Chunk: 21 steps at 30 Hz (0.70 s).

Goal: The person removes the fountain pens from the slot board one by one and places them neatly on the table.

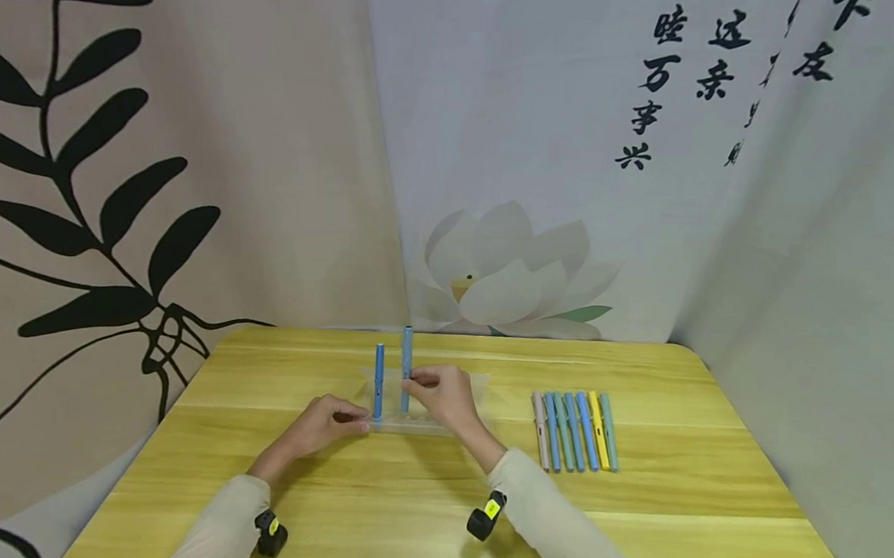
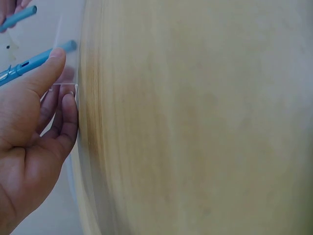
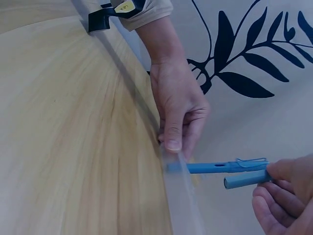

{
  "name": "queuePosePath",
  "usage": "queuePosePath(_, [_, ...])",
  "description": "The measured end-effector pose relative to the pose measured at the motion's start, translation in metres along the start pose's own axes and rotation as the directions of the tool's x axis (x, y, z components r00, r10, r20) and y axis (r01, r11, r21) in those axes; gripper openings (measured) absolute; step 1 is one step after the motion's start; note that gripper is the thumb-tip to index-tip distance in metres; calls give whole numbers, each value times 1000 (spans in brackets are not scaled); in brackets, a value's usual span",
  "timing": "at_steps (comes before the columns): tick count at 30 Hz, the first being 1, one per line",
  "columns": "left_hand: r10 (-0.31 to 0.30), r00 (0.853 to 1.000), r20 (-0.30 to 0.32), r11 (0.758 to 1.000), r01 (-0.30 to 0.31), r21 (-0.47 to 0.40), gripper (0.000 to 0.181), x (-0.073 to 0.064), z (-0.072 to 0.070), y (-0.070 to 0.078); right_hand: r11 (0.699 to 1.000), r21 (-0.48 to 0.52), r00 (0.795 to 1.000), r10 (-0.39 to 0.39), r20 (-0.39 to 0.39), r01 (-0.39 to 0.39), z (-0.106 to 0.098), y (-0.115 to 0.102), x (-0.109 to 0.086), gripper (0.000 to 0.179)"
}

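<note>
A clear plastic pen holder (image 1: pixel 416 427) lies toward the back of the table. My left hand (image 1: pixel 326 422) pinches its left end, thumb on one side and fingers curled on the other in the left wrist view. Beside that thumb, a blue pen (image 1: pixel 379 380) with a clip stands upright in the holder. My right hand (image 1: pixel 448 395) pinches a lighter blue pen (image 1: pixel 407 353), held upright to the right of the standing one. In the right wrist view, this held pen's (image 3: pixel 247 179) lower end is apart from the holder.
Right of the holder, a row of several pens (image 1: pixel 575 431) lies side by side: blue, green, one yellow and one pinkish. Wood-grain table (image 1: pixel 397 514) runs to a back edge against a curtain (image 1: pixel 531 142). Black wrist devices (image 1: pixel 271 534) sit at both sleeves.
</note>
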State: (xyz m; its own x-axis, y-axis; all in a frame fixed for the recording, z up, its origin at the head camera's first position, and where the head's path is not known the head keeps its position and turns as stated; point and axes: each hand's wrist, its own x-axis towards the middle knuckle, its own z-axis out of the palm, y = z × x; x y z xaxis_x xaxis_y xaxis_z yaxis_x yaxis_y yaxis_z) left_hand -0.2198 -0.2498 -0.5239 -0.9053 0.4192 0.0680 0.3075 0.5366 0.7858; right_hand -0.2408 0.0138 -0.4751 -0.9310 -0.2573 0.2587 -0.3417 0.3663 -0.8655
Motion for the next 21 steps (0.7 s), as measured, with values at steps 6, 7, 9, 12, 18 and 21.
queuePosePath(6, [0,1000,-3,1000,0,3,32,-2,0,0,1000,-7,1000,-7,15,7,-18,-2,-9,24])
queuePosePath(7, [0,1000,-2,1000,0,6,32,-2,0,0,1000,-6,1000,-5,18,5,-21,-2,-11,25])
queuePosePath(9, [-1,1000,-3,1000,1,13,33,-3,0,0,1000,-3,1000,-9,18,9,-27,-2,-14,25])
queuePosePath(12, [1,1000,-4,1000,-1,12,32,-3,-1,1,1000,-1,1000,-10,11,10,-36,0,-17,25])
queuePosePath(18, [2,1000,1,1000,-2,-14,32,-3,-2,2,1000,-3,1000,5,-17,-6,-54,8,-26,26])
queuePosePath(21, [-5,1000,3,1000,5,-19,31,-2,-2,1,1000,-3,999,19,-40,-19,-63,13,-31,25])
